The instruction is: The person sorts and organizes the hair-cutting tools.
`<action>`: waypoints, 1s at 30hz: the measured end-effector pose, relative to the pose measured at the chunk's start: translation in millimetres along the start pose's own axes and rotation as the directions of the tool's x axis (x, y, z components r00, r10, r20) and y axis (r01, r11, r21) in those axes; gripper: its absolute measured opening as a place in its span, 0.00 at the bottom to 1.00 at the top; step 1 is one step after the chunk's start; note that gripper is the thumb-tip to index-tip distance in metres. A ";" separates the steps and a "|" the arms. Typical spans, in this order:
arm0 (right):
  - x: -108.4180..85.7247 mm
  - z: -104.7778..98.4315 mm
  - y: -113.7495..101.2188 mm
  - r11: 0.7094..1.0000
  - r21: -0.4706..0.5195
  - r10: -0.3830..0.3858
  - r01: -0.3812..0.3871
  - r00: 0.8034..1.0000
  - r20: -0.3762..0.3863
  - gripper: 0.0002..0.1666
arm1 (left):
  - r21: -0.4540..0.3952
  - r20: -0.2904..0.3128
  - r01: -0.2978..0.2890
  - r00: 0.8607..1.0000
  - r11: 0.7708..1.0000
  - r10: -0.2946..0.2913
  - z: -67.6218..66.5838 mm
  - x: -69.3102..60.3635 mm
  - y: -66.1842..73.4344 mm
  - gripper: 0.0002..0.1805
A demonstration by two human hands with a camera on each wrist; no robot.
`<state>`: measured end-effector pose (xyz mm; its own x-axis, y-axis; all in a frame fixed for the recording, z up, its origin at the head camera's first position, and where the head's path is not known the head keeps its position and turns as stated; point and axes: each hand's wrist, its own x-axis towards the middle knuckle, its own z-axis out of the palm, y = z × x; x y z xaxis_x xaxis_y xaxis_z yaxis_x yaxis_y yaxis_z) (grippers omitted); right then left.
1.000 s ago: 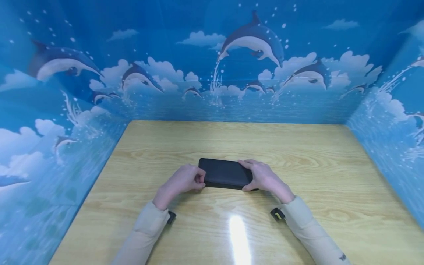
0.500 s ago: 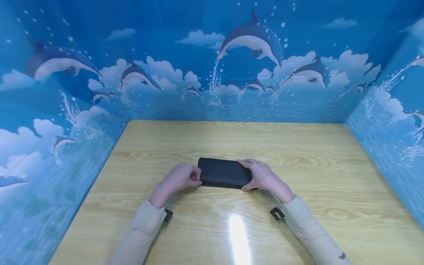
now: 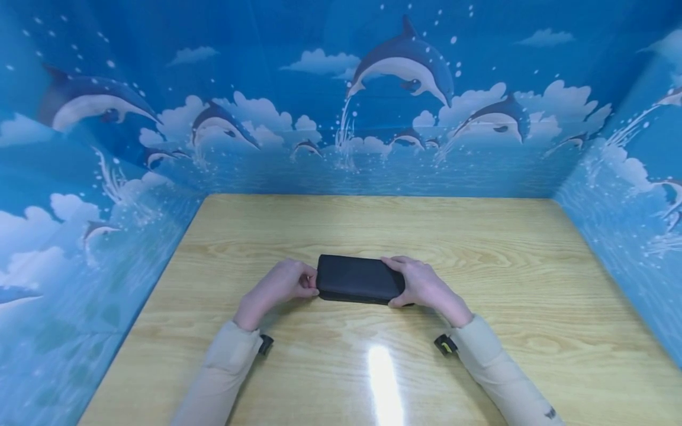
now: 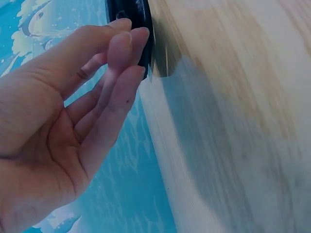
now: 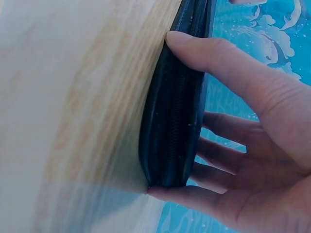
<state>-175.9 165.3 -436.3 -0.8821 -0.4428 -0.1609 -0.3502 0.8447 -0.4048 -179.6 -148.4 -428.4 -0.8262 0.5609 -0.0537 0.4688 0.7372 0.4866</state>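
Observation:
A black zip wallet (image 3: 359, 278) lies flat on the wooden table, its long side running left to right. My right hand (image 3: 424, 285) grips the right end, thumb on the near edge and fingers on the far edge. Zipper teeth (image 5: 174, 128) run along the wallet's side in the right wrist view, meshed at this end. At the left end, my left hand (image 3: 283, 284) pinches at the zipper with thumb and fingertips. Those fingertips (image 4: 125, 46) cover the spot in the left wrist view, so the zipper pull itself is hidden.
A pale wood-grain table (image 3: 453, 236) carries the wallet. Blue dolphin-print walls (image 3: 319, 165) enclose it at the back and on both sides. Small black devices (image 3: 445, 344) are worn at both wrists. A bright light reflection (image 3: 385, 384) lies on the near tabletop.
My left hand has slid leftward along the wallet's near edge to just past its left end, fingers still pinched. My right hand and the wallet have stayed nearly still.

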 end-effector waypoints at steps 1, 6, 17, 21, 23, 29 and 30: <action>-0.3 -0.1 0.2 1.000 0.001 0.002 -0.002 1.000 0.000 0.59 | -0.010 0.005 0.004 1.000 1.000 -0.004 0.0 0.1 -0.5 0.13; -2.1 -0.5 0.8 1.000 0.005 0.001 -0.001 1.000 -0.006 0.59 | -0.043 0.020 0.026 0.999 0.999 -0.026 -1.0 0.3 -1.5 0.14; -1.2 0.5 1.5 1.000 0.013 0.003 -0.003 1.000 -0.009 0.59 | -0.065 0.016 0.043 0.999 0.997 -0.042 -3.3 0.5 -6.0 0.14; 0.1 0.6 0.4 1.000 0.017 0.000 0.000 1.000 -0.006 0.59 | -0.057 0.010 0.041 0.999 0.998 -0.040 -3.7 -0.1 -5.8 0.14; 0.5 0.7 0.0 1.000 0.013 -0.003 0.003 1.000 -0.004 0.59 | -0.057 0.011 0.043 0.999 0.997 -0.042 -3.3 -0.2 -5.3 0.14; -0.4 0.3 0.0 1.000 0.013 0.013 -0.013 1.000 -0.003 0.59 | -0.056 0.010 0.063 0.998 0.996 -0.063 -0.8 0.6 -1.8 0.11; -0.3 0.4 0.0 1.000 0.014 0.015 -0.015 1.000 -0.003 0.59 | -0.061 0.010 0.077 0.997 0.995 -0.077 -0.3 0.4 -0.8 0.09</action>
<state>-175.5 165.3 -436.6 -0.8882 -0.4292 -0.1641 -0.3327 0.8470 -0.4146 -180.4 -148.9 -428.5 -0.8565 0.5064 -0.0995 0.3837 0.7537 0.5336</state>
